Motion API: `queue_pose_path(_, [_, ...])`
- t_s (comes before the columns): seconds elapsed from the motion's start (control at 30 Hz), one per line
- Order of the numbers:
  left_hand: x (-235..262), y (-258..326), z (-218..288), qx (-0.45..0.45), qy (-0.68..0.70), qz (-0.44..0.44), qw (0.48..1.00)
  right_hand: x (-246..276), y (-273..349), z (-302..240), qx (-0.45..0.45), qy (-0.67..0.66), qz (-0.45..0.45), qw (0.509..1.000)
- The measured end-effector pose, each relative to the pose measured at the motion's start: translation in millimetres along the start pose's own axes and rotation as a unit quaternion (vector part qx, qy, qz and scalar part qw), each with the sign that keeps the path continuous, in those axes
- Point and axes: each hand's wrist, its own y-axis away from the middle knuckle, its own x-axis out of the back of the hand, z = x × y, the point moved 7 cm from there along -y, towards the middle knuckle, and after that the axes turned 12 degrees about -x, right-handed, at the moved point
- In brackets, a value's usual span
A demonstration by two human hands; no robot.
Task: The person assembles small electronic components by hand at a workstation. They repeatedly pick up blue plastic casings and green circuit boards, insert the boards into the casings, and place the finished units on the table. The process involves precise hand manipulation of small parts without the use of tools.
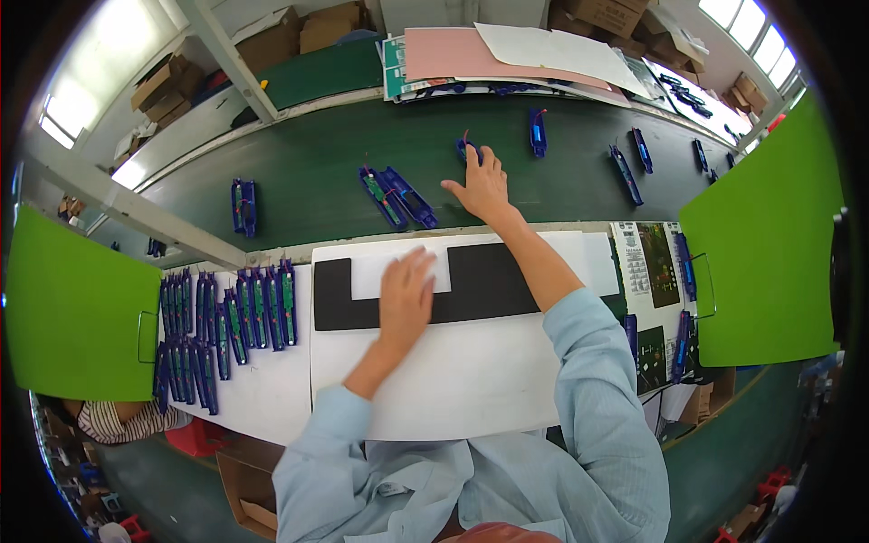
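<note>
My right hand (482, 187) reaches out over the green conveyor belt, thumb spread away from the fingers. Its fingertips are at a small blue plastic casing (463, 147) with a red wire; the fingers hide part of the casing, and I cannot tell whether they touch it. My left hand (406, 297) is slightly blurred above the white cutout of a black mat (484, 281), fingers stretched out and nothing seen in them. The mat lies on a white board (489, 380). Left of the right hand, a casing with a green circuit board (382, 197) lies beside another blue casing (412, 197).
Several blue casings with green boards (258, 308) stand in rows on the left. More casings (538, 133) lie along the belt (317, 149). Green panels (81, 308) (765, 244) flank the bench. Cardboard sheets (444, 54) are stacked beyond the belt.
</note>
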Motion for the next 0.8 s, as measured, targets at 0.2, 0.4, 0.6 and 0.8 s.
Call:
queue_pose_path(0.2, [-29.9, 31.7, 33.8, 0.045, 0.045, -0.03, 0.997, -28.9, -34.5, 55.8, -0.019, 0.037, -0.074, 0.996])
queue_pose_path(0.4, [-24.6, 24.7, 20.7, 0.07, 0.027, -0.001, 0.997, 21.8, -115.3, 117.6, -0.208, 0.083, 0.003, 0.975])
queue_pose_path(0.6, [-25.5, 14.2, 25.4, 0.053, 0.05, 0.007, 0.997, 0.3, -126.9, 163.7, -0.244, 0.096, -0.072, 0.962])
queue_pose_path(0.8, [-13.4, 30.1, 10.9, 0.074, 0.093, 0.105, 0.987, 5.0, -38.9, 66.4, -0.228, -0.155, -0.251, 0.928])
